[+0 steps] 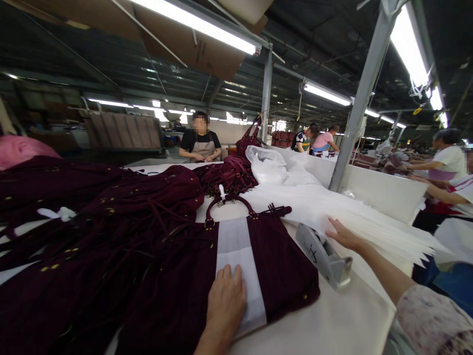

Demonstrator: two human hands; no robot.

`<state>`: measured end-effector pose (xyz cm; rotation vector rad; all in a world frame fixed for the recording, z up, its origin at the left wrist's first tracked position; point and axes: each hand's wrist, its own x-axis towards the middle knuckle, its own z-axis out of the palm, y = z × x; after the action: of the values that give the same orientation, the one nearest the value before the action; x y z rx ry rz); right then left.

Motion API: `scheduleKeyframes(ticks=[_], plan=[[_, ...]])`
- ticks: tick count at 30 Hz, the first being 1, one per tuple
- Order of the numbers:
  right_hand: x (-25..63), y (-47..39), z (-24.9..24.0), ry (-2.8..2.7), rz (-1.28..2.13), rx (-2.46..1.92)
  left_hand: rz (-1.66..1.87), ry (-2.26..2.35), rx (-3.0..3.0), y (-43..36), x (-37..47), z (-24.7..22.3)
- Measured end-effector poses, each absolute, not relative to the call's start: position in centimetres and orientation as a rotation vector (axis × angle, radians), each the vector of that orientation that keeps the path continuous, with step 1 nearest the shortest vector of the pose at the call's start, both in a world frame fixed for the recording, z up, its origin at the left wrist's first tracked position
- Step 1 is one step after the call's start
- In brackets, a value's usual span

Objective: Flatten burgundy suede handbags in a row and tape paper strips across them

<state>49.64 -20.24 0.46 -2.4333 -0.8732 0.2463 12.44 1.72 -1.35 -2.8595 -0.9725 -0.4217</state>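
Observation:
A dark maroon handbag [284,266] lies flat on the table, its curved handle pointing away from me. Down its middle runs a strip of white paper [236,231]. My left hand [226,298] rests flat on the lower part of this strip, fingers extended. On the right, my right hand [343,233] reaches to the near edge of a fanned stack of white paper sheets [318,204], fingers stretched out. Whether it touches the top sheet I cannot tell. Just below that hand stands a grey tape dispenser [320,254] marked with a black letter.
More maroon bags [92,212] are heaped on the left. Bundled maroon straps [234,175] and clear plastic bags [268,165] lie at the back. A metal post [360,98] rises behind the paper. A person in an apron [201,143] faces me; several people work on the right.

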Motion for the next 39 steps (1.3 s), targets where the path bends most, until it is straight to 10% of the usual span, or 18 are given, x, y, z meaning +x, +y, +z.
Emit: scheduleKeyframes(ticks=[25,39], plan=[[55.8,-19.3,0.5,-1.023,-0.307,-2.846,-0.398,-0.981,-2.844,1.9,12.7,-2.1],[51.7,-19.6,3.3,-1.371,0.180,-2.250,-0.457,-0.928,-2.811,1.8,12.6,-1.3]])
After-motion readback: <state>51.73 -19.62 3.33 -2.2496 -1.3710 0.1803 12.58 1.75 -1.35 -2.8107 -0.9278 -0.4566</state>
